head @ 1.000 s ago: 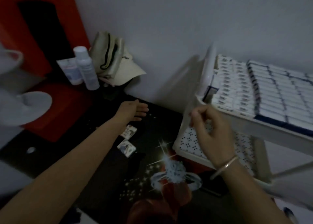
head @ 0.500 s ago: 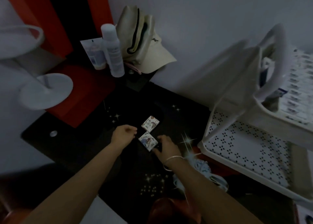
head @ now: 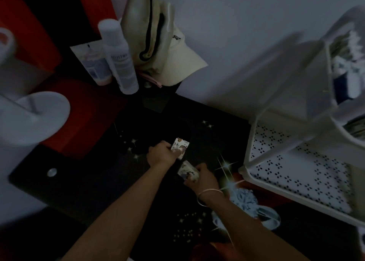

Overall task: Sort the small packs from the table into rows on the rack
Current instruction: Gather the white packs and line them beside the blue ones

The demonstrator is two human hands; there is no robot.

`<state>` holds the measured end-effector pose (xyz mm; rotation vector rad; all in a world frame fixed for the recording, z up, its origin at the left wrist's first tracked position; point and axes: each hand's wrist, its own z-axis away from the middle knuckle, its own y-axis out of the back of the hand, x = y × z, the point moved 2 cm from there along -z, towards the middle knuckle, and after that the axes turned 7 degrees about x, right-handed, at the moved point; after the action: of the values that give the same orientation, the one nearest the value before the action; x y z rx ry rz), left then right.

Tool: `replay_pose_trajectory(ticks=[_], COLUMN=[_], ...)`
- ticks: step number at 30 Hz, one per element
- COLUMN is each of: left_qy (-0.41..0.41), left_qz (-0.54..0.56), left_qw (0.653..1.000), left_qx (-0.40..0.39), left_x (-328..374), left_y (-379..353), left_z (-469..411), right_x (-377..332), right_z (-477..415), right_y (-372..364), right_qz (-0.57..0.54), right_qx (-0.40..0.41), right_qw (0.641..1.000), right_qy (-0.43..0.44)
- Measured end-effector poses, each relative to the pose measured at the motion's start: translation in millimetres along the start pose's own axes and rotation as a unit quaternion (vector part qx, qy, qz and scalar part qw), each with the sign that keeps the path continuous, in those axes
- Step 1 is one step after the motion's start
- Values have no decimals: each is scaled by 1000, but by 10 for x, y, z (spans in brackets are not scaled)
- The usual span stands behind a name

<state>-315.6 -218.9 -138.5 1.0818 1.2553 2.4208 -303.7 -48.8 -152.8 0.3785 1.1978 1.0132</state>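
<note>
Left hand: the left hand (head: 161, 154) is curling its fingers round one small white pack with a picture on it (head: 180, 146).
Right hand: the right hand (head: 201, 178) is pinching a second small picture pack (head: 187, 172) by its edge, and a thin shiny bangle (head: 209, 191) is sitting on that wrist.
Packs: the two packs are sitting near each other, low over the black shiny bench with sparkle prints (head: 94, 181). It is too dark to tell whether they are touching it.
Rack: the white plastic rack with a dotted shelf (head: 296, 174) is standing to the right of the hands, well apart from both packs. Its top part is looking blurry.
Back of the bench: a tall white bottle (head: 119, 57) is standing beside a cream cap (head: 166, 43) and a flat white tube (head: 92, 63).
</note>
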Motion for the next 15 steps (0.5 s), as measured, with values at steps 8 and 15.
replay_pose_trajectory(ticks=[8, 15], left_qy=[24, 26], left_qz=[73, 277], left_qw=[996, 957], left_qx=[-54, -76], left_x=[24, 65], left_y=[7, 250], left_z=[96, 547], right_x=[279, 19], right_z=[120, 325], right_y=[381, 942], right_qz=[-50, -282], right_qx=[61, 104], right_qw=[997, 953], right_qy=[-26, -45])
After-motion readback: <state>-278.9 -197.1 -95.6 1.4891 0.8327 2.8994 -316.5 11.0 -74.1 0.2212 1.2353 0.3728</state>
